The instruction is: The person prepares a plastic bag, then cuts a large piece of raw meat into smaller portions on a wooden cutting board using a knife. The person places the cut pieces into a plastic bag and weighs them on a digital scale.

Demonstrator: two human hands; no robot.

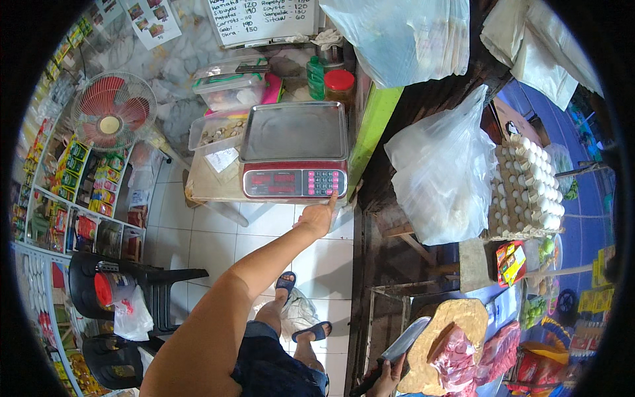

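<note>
My left hand (319, 217) reaches forward to a red electronic scale (294, 149) with a bare steel pan. One fingertip touches the lower right corner of its keypad (323, 182), and the hand holds nothing. At the bottom edge my right hand (389, 378) grips the dark handle of a cleaver (405, 341). Its blade points up toward a round wooden chopping block (463, 314). Pieces of raw red meat (456, 360) lie on the block.
The scale stands on a small table with clear plastic containers (231, 83) and a red-lidded jar (339, 83) behind it. Right of me are a large plastic bag (450, 172) and stacked egg trays (526, 188). Left are a red fan (112, 111), stocked shelves and black plastic chairs (132, 284).
</note>
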